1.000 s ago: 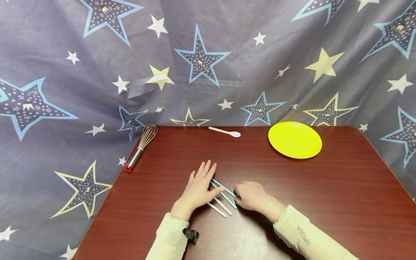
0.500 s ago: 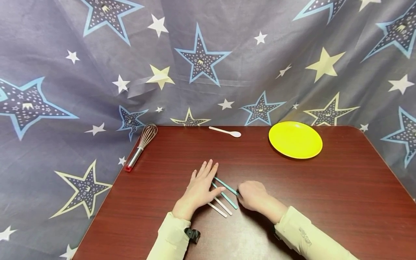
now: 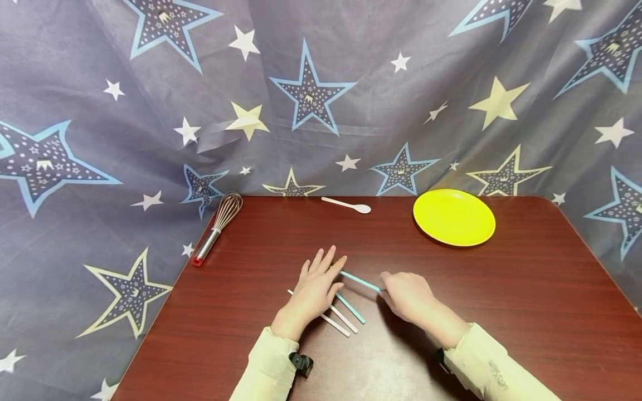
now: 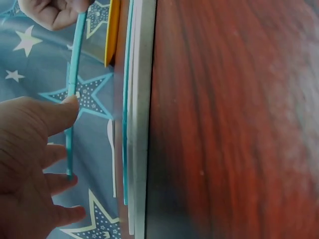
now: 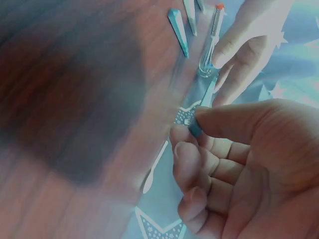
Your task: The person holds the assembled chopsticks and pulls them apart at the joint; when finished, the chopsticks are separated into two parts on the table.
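1. Brown counter (image 3: 526,289).
2. Yellow plate (image 3: 453,217), far right.
3. Left hand (image 3: 313,289), fingers spread, above white sticks (image 3: 343,319) lying on the counter.
4. Right hand (image 3: 408,292), pinching one end of the teal stick.
5. Teal stick (image 3: 361,281), raised off the counter, spanning both hands.

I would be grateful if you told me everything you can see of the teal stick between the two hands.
The teal stick is slim, straight and smooth-looking, perhaps plastic. The left wrist view shows it raised above the table; in the head view it slants, its right end lower in the picture. The right hand pinches that end. The left hand touches it toward the other end, though whether it grips there is unclear.
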`<action>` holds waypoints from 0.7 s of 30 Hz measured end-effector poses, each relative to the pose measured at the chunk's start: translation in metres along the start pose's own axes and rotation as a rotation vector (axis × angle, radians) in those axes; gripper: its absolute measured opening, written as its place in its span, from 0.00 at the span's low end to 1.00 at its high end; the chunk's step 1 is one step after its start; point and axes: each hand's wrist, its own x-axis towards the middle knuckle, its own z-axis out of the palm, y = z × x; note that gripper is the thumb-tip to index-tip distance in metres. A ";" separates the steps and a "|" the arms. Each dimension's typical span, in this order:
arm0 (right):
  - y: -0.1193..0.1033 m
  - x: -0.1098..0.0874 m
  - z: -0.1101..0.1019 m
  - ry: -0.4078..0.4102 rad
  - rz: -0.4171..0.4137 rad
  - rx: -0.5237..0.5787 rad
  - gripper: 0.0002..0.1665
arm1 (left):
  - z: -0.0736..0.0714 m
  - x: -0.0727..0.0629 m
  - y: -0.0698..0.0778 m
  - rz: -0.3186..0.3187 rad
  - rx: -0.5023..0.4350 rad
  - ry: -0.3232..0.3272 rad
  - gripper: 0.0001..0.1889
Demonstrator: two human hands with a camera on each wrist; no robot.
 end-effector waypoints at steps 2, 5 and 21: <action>0.003 -0.002 -0.004 0.022 -0.012 0.000 0.16 | 0.000 0.001 0.001 0.023 0.010 0.043 0.26; 0.007 -0.006 -0.009 0.063 -0.032 0.012 0.18 | 0.000 0.003 0.004 0.064 0.022 0.108 0.22; 0.034 -0.024 -0.030 0.166 -0.061 0.047 0.22 | 0.000 0.012 0.021 0.268 -0.026 0.296 0.10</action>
